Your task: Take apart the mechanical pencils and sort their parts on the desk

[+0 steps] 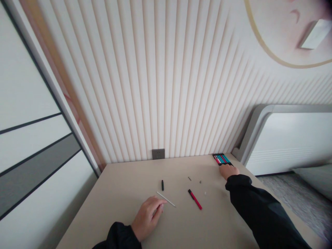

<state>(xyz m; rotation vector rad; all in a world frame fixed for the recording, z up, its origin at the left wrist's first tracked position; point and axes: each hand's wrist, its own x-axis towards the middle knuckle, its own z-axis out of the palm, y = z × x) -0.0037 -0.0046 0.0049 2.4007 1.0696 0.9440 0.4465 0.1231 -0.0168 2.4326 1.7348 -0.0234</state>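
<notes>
On the table's left half, my left hand [148, 216] rests with thumb and index finger apart, the index fingertip at a thin white stick, possibly a pen refill [168, 201]. Behind the stick lies a short black tube [162, 185], perhaps a pen part. Farther right is a red pen barrel [197, 201] with a black end. My right hand [228, 170] reaches to the far right corner, its fingers curled at the near edge of a flat set of red, white and teal pens [221, 158]. Those fingertips are partly hidden.
Small pieces lie on the beige table [124, 180]: a dark spring-like bit [189, 178], a grey tip [200, 182] and a clear piece [205, 193]. A ribbed wall with a dark socket [158, 154] stands behind. A bed headboard [293, 138] is at right, a cabinet [33, 155] at left.
</notes>
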